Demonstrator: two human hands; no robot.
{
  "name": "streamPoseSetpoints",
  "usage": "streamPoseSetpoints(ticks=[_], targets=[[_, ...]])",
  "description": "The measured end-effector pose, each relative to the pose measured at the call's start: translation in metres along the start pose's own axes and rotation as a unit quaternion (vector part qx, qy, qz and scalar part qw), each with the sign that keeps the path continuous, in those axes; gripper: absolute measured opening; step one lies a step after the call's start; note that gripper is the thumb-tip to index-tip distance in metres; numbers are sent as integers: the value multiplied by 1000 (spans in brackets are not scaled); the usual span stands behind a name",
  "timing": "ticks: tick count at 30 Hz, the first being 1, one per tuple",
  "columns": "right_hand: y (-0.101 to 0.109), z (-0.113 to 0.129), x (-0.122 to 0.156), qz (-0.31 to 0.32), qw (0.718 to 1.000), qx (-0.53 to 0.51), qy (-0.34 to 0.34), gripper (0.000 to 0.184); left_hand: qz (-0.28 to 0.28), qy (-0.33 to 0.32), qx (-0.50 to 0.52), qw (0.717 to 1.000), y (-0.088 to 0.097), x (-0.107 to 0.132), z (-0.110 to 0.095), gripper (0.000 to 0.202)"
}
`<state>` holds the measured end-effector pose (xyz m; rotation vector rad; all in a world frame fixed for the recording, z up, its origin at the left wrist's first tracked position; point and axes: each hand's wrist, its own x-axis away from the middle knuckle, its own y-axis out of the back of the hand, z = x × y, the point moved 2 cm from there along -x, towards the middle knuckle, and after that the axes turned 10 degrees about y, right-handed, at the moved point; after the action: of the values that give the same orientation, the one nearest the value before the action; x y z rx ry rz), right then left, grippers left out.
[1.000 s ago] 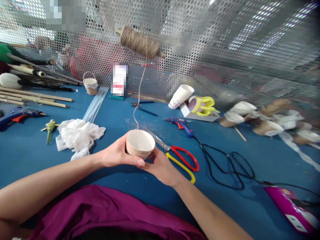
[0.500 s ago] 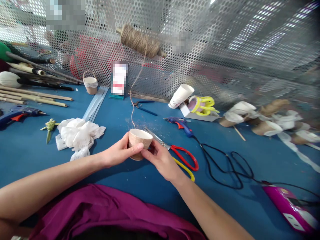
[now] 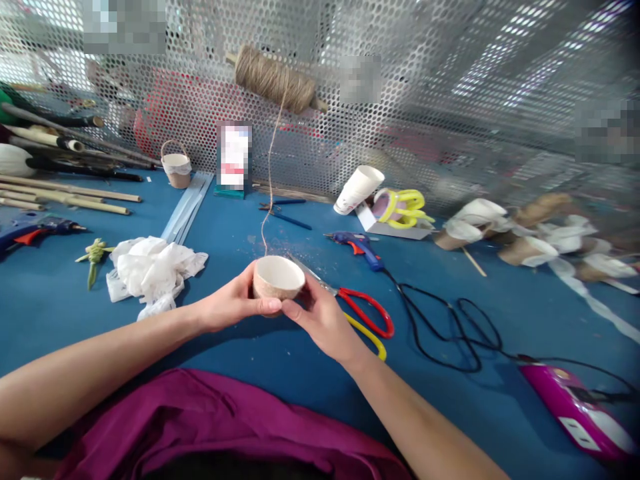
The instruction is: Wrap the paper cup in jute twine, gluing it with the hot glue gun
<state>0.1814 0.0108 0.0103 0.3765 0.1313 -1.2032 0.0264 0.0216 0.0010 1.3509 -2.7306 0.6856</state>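
A small paper cup (image 3: 279, 288) wrapped in twine is held between my two hands, its white inside facing up and toward me. My left hand (image 3: 241, 297) grips its left side, with the thumb across the front. On the right side, my right hand (image 3: 316, 313) closes round it, thumb near the other thumb; the fingers behind are partly hidden. A strand of twine (image 3: 271, 175) runs from the cup's back edge up to a spool of twine (image 3: 274, 79) on the mesh wall. Scissors (image 3: 367, 310) with red and yellow handles lie just right of my right hand.
Left of my hands lies crumpled white lace (image 3: 150, 270). A blue glue gun (image 3: 357, 248) with a black cable lies to the right, pliers (image 3: 286, 215) beyond the cup. A little basket (image 3: 177, 170), stacked paper cups (image 3: 359, 190) and a purple power strip (image 3: 575, 410) also stand around.
The cup has tipped so that more of its white inside shows, and my left thumb sits lower on its front. The twine strand hangs straighter. The whole view has shifted slightly.
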Motion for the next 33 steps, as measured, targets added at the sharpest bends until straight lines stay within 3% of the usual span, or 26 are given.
streamPoseSetpoints(ticks=[6, 11, 14, 16, 18, 21, 24, 33], targets=[[5, 7, -3, 9, 991, 108, 72, 53, -24, -86, -148, 985, 6, 0, -3, 72], [17, 15, -3, 55, 983, 145, 98, 70, -80, -205, -325, 920, 10, 1, -7, 64], [25, 22, -2, -23, 979, 178, 98, 46, -114, -248, -384, 882, 11, 1, -8, 57], [28, 27, -1, -78, 957, 253, 119, 26, -132, -271, -406, 863, 11, 2, -7, 53], [25, 32, -1, -94, 928, 324, 160, 15, -144, -289, -427, 844, 10, 3, -7, 50], [18, 36, 1, -80, 897, 375, 219, 11, -154, -302, -474, 813, 7, 5, -5, 48], [13, 36, 2, -79, 885, 392, 240, 8, -158, -316, -507, 787, 4, 6, -5, 47], [8, 36, 3, -74, 859, 419, 283, 13, -145, -330, -545, 757, 0, 7, -6, 43]])
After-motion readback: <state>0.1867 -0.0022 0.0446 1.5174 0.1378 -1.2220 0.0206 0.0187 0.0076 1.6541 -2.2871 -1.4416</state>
